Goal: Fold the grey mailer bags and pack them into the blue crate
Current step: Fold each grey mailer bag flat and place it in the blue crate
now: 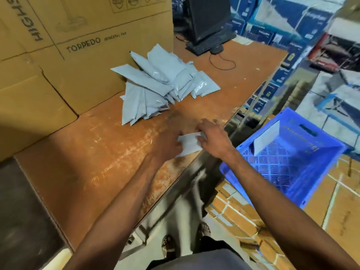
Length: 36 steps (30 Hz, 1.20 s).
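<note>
A small folded grey mailer bag [190,145] lies at the near right edge of the brown table [93,152]. My left hand [167,145] rests on its left side, and my right hand [211,138] grips its right end with curled fingers. A pile of several grey mailer bags [157,82] lies farther back against a cardboard box. The blue crate [288,160] stands to the right of the table, lower down, with one folded grey bag [266,138] leaning inside it.
Large cardboard boxes [58,55] wall off the table's left and back. A black monitor [209,20] with a keyboard and mouse stands at the far end. Stacked blue cartons [272,36] fill the right background. My sandalled feet [185,240] stand on the floor below.
</note>
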{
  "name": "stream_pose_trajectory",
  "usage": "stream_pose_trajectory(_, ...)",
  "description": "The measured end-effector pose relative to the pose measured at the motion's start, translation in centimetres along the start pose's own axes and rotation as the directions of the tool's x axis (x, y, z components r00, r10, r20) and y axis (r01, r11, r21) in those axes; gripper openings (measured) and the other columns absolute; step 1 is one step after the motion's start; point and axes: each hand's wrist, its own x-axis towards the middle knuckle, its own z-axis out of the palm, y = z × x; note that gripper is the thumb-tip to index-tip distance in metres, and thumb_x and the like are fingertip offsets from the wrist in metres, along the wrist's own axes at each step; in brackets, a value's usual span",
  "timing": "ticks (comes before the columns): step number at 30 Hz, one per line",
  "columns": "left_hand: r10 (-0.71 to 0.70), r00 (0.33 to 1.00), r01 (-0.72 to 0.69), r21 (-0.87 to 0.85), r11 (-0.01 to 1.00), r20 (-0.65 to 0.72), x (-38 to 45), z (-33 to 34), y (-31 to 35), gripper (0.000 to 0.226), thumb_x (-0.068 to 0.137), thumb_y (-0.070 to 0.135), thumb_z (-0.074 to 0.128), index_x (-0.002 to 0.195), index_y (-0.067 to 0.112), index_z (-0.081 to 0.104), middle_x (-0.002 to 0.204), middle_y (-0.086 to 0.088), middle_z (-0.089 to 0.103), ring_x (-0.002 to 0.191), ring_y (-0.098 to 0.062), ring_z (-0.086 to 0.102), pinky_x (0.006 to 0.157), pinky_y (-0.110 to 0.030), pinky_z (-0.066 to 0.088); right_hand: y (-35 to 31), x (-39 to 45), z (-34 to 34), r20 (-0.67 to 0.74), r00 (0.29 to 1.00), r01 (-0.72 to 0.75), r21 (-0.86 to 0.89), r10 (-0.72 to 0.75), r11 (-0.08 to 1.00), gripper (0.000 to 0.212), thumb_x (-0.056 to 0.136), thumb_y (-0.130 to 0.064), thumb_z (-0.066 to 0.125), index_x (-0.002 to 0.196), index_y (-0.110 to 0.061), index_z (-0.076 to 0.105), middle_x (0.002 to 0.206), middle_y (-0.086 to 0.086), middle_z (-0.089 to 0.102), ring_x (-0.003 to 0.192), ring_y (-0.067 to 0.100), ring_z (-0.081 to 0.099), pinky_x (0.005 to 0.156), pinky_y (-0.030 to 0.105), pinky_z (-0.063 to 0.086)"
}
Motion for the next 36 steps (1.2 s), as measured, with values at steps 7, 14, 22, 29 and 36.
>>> stream_pose_trajectory(7, 0.272, 0.961, -0.273, 0.000, 0.962, -0.053, 5.2, 4.2, 7.0, 0.043, 0.078, 0.033, 0.057, 0.100, 0.002, 0.078, 0.090, -0.015, 0.076, 0.078, -0.035, 0.074, 0.070, -0.038, 0.059, 8.8, -2.7, -3.4, -0.097, 0.976, -0.195, -0.011, 0.193, 0.981, 0.030, 0.079, -0.011, 0.070, 0.109, -0.017, 0.068, 0.109, 0.008, 0.064, 0.108, 0.032, 0.061, 0.106, 0.043, 0.032)
stream_pose_trajectory(14, 0.267, 0.962, -0.269, 0.039, 0.962, 0.054, 10.4, 5.8, 18.3, 0.041, 0.102, 0.027, 0.056, 0.139, 0.009, 0.058, 0.135, -0.013, 0.063, 0.125, -0.031, 0.057, 0.100, -0.035, 0.037, 18.0, -5.2, -7.0, -0.224, 0.940, -0.277, -0.065, 0.257, 0.959, 0.022, 0.081, -0.007, 0.067, 0.103, -0.013, 0.068, 0.105, 0.008, 0.061, 0.103, 0.034, 0.061, 0.107, 0.048, 0.037)
stream_pose_trajectory(22, 0.285, 0.952, -0.287, 0.005, 0.958, 0.113, 13.9, 11.0, 26.3, 0.037, 0.100, 0.031, 0.059, 0.130, 0.011, 0.062, 0.122, -0.011, 0.069, 0.115, -0.033, 0.063, 0.089, -0.037, 0.044, 26.0, -8.8, -8.8, -0.299, 0.873, -0.403, 0.004, 0.386, 0.915, 0.022, 0.083, -0.005, 0.063, 0.104, -0.014, 0.065, 0.119, 0.008, 0.054, 0.103, 0.030, 0.054, 0.105, 0.047, 0.039)
stream_pose_trajectory(29, 0.275, 0.952, -0.274, -0.029, 0.961, 0.132, 15.2, 14.1, 31.1, 0.034, 0.093, 0.026, 0.054, 0.123, 0.012, 0.066, 0.110, -0.017, 0.072, 0.103, -0.040, 0.066, 0.077, -0.039, 0.050, 30.4, -11.0, -8.4, -0.290, 0.816, -0.500, 0.081, 0.500, 0.862, 0.027, 0.084, -0.006, 0.063, 0.108, -0.018, 0.069, 0.129, 0.007, 0.052, 0.111, 0.036, 0.056, 0.099, 0.046, 0.044)
stream_pose_trajectory(36, 0.227, 0.937, -0.211, -0.086, 0.974, 0.266, 19.3, 17.8, 32.2, 0.014, 0.089, 0.028, 0.062, 0.098, 0.017, 0.063, 0.100, -0.015, 0.073, 0.100, -0.040, 0.065, 0.074, -0.039, 0.049, 33.0, -10.9, -7.4, -0.294, 0.745, -0.588, 0.134, 0.599, 0.798, 0.026, 0.084, -0.005, 0.061, 0.105, -0.018, 0.071, 0.133, 0.009, 0.051, 0.112, 0.038, 0.056, 0.099, 0.044, 0.044)
